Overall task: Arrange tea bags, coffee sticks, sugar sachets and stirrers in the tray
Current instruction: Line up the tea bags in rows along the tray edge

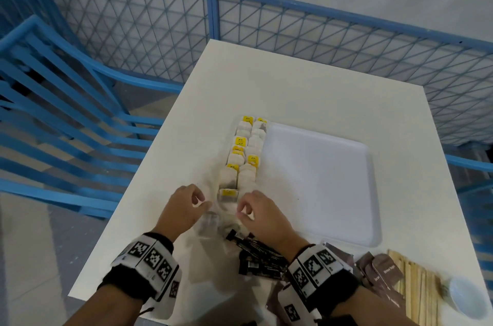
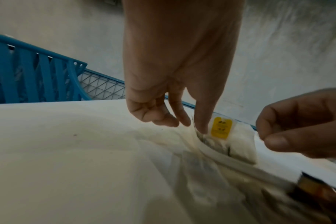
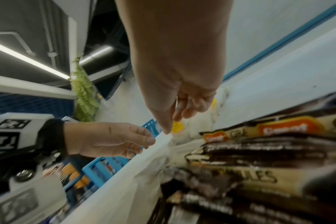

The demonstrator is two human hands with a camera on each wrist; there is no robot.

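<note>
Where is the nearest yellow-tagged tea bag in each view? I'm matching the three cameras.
Head: nearest yellow-tagged tea bag at lower centre, between both hands.
Left wrist: right of centre, beside the left hand's fingertips.
Right wrist: centre, mostly hidden behind the right hand.
Shared landmark: blue fence.

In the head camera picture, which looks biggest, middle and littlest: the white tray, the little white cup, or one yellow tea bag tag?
Largest to smallest, as they look in the head view:
1. white tray
2. white cup, though it sits nearer the camera at the edge, which may enlarge it
3. yellow tag on a tea bag
</note>
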